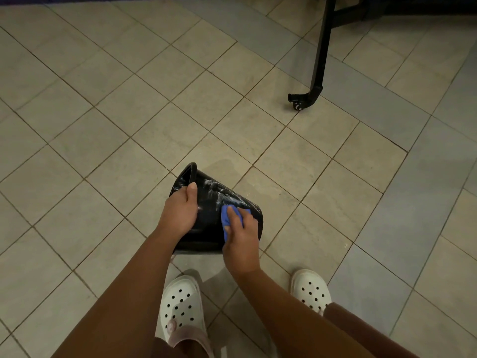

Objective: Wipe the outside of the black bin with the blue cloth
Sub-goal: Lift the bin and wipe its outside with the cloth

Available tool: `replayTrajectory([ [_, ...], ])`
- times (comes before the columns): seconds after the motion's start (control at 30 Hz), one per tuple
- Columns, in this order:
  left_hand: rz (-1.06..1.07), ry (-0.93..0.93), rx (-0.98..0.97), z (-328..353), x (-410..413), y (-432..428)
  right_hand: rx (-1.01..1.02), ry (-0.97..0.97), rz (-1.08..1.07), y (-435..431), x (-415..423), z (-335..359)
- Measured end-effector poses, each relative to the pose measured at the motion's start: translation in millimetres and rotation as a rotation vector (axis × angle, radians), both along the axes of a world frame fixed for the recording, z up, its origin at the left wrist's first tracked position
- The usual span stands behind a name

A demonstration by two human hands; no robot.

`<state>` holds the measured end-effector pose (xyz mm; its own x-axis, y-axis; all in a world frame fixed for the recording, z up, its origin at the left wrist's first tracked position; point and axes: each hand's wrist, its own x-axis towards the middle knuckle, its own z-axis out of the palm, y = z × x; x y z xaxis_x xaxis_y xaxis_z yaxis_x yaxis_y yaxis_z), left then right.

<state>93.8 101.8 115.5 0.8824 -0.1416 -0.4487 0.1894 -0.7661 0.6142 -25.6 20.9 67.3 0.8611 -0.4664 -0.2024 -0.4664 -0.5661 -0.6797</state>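
The black bin is tipped on its side above the tiled floor, its open rim pointing up and left. White soapy streaks run across its upper outer wall. My left hand grips the bin at the rim, thumb on the outside. My right hand presses a folded blue cloth flat against the bin's outer wall near its base end. Part of the cloth is hidden under my fingers.
Beige floor tiles spread all around. A black metal frame leg with a small caster stands at the upper right. My two feet in white perforated clogs are just below the bin.
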Motion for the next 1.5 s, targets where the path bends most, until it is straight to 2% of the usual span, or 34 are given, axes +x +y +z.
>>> replayTrajectory([
  [0.1,-0.011,0.001,-0.02,1,-2,-1,-0.045,-0.05,0.037,-10,13,-6],
  [0.23,0.047,-0.001,-0.04,0,-2,0,0.092,0.056,0.001,-20,24,0],
  [0.33,0.051,-0.007,-0.039,-1,-1,2,0.067,0.12,-0.063,-21,18,1],
  [0.47,0.022,0.003,-0.021,-1,0,1,-0.036,-0.035,-0.002,-2,7,-5],
  [0.57,0.0,0.018,-0.026,0,-1,2,-0.005,-0.157,0.081,-7,15,-5],
  [0.67,-0.005,0.013,-0.04,2,-2,1,0.077,-0.087,0.102,-26,23,-10],
  [0.87,-0.007,0.008,-0.012,4,-2,-2,0.036,0.119,0.031,-34,22,-5],
  [0.97,-0.019,0.003,-0.008,5,0,-3,-0.238,0.034,0.007,-35,18,-6],
  [1.0,-0.031,-0.004,-0.006,4,0,-3,-0.262,-0.023,0.002,-36,16,-7],
  [1.07,-0.047,-0.024,-0.003,3,0,-4,-0.124,-0.084,-0.005,-33,12,-7],
  [1.17,-0.041,-0.027,-0.005,3,1,-5,0.094,-0.043,-0.044,-28,-1,-12],
  [1.3,-0.017,0.022,-0.041,6,1,-3,0.029,-0.149,0.027,-16,-14,-19],
  [1.5,0.018,0.112,-0.153,7,-3,0,-0.104,-0.277,0.176,-19,9,-13],
])
